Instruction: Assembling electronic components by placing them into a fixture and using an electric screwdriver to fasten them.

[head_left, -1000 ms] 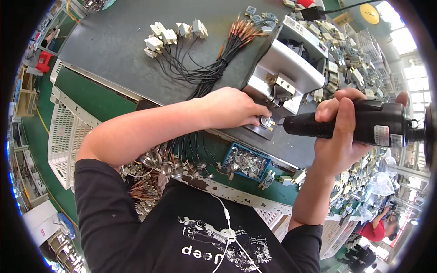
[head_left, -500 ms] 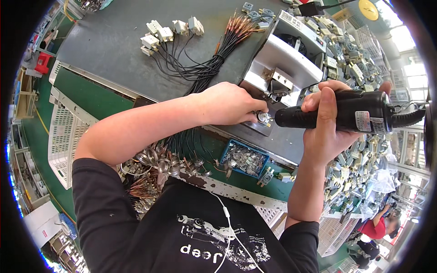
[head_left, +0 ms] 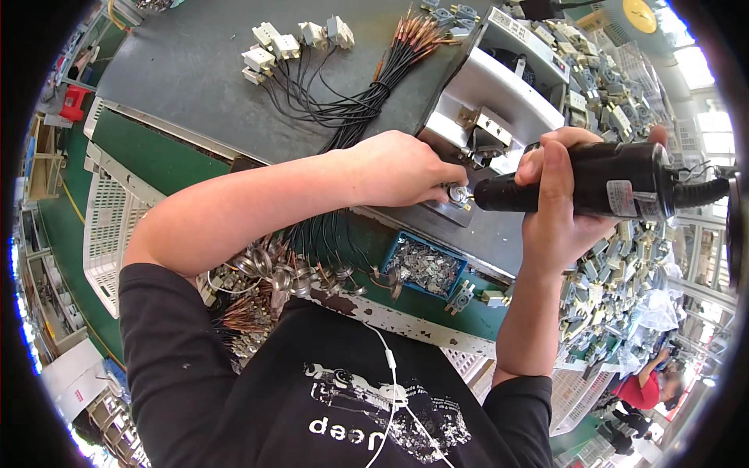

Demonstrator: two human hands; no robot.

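My left hand (head_left: 402, 170) reaches across to the right, its fingers closed on a small round metal part (head_left: 458, 193) at a little metal block on the bench. The fingers partly cover this part. My right hand (head_left: 555, 183) is wrapped round a black electric screwdriver (head_left: 601, 181), held nearly level. Its narrow front end points left at the metal part, close to my left fingertips; whether the bit touches it is too small to tell. Just beyond stands a grey metal fixture (head_left: 488, 97) with a pale terminal block (head_left: 494, 125) on its face.
A bundle of black wires (head_left: 355, 113) with copper-coloured ends lies on the dark bench (head_left: 195, 70), beside several pale connectors (head_left: 285, 47). A blue tray (head_left: 398, 242) of small metal pieces sits near me. Piled grey and cream connectors (head_left: 616, 273) fill the right side. Another person (head_left: 644, 390) is far right.
The whole view has shifted slightly. My left fingers stay on the round metal part, and the screwdriver's front end stays close to it, held a touch differently.
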